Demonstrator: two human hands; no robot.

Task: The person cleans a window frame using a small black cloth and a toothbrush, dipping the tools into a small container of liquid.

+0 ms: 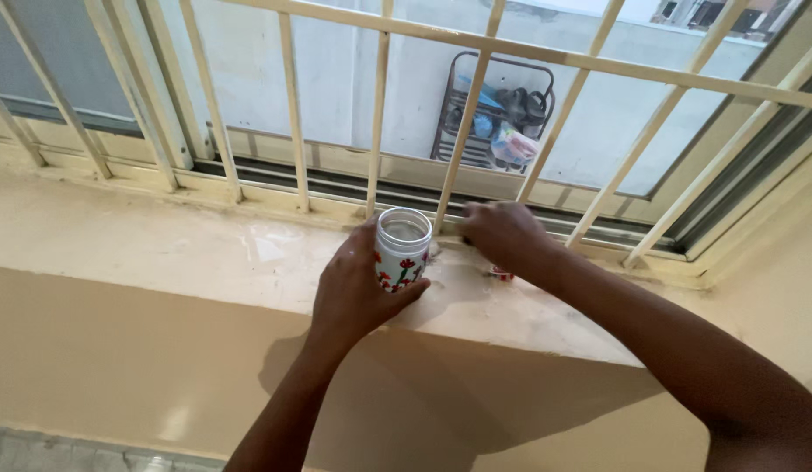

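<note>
- The left hand [358,293] sits at the centre of the frame, wrapped around a small jar [402,249] that stands upright on the window ledge [161,245]; the fingers curl round its near and left side, so the hand is closed on it.
- The jar is white with red flowers and green stems painted on the side, and has a clear top; its long axis runs straight up, mouth toward the camera.
- The right hand [504,234] lies just right of the jar, palm down, knuckles up, fingers bent toward the base of the window bars [378,114]. Something small and red [502,274] peeks out beneath it, but whether the hand grips it cannot be told.
- The two hands are near each other, the jar between them; the left is the one on it.
- The ledge is cream, with pale stains and a wet-looking patch left of the jar.
- Just behind the jar rise cream metal bars, close enough to limit any move away from the person.
- Beyond the bars, in the upper middle of the frame, a dark wire rack [498,114] holds bags and bits.
</note>
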